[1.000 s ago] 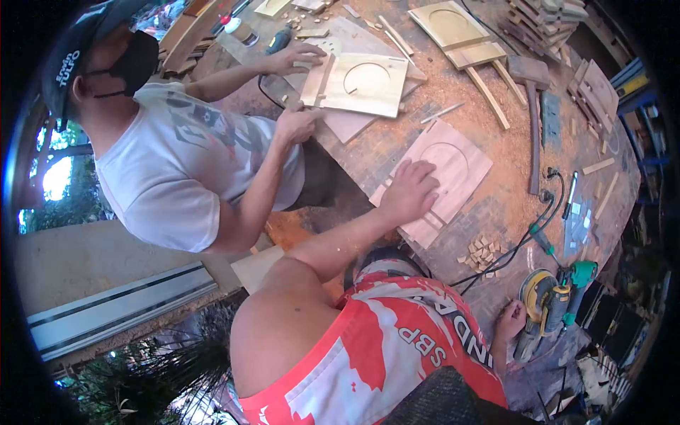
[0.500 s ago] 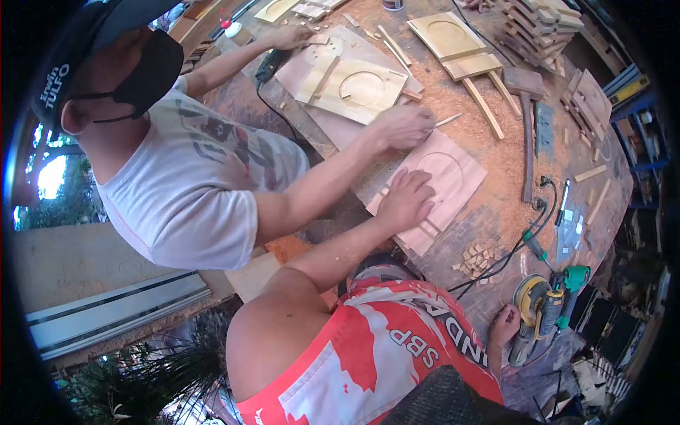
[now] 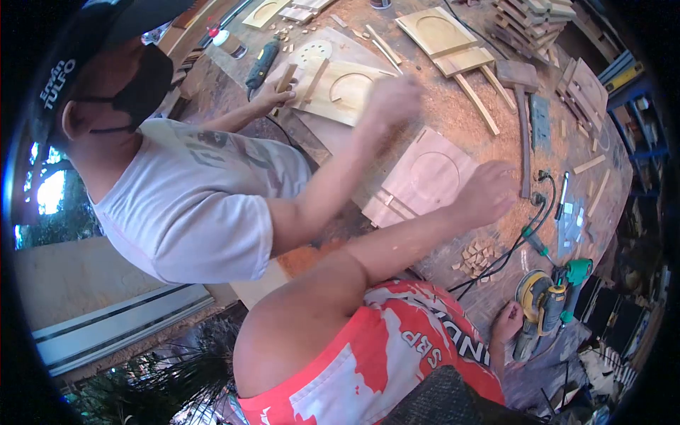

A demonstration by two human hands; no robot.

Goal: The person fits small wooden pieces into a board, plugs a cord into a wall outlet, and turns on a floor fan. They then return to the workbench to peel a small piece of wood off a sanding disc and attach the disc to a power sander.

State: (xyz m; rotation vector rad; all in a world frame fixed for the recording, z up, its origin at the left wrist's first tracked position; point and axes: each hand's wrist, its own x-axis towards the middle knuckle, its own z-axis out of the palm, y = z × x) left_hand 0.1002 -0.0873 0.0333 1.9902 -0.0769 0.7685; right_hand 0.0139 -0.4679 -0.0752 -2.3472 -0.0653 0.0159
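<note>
My left hand (image 3: 489, 193), slightly blurred with its fingers loosely apart, hovers over the sawdust right of a pinkish wooden board (image 3: 433, 170). That board has a round groove and thin wood strips (image 3: 398, 203) across its lower left end. My left forearm passes over its lower right corner. Down at the right, my right hand (image 3: 507, 323) has curled fingers beside a yellow and black sander (image 3: 542, 304); whatever they hold is hidden. Below my left hand lies a pile of small wood pieces (image 3: 478, 258).
A co-worker's blurred hand (image 3: 397, 103) is over a pale grooved board (image 3: 336, 92); the other holds a wood block (image 3: 286, 78). A mallet (image 3: 520, 106), a rotary tool (image 3: 263, 60), black cables (image 3: 499, 263) and stacked boards (image 3: 535, 25) lie around the sawdust-covered table.
My left hand has lifted off the pinkish board and moved right. The co-worker's near hand has moved up-left off that board; the far hand has drawn back with a wood block. My right hand stays put.
</note>
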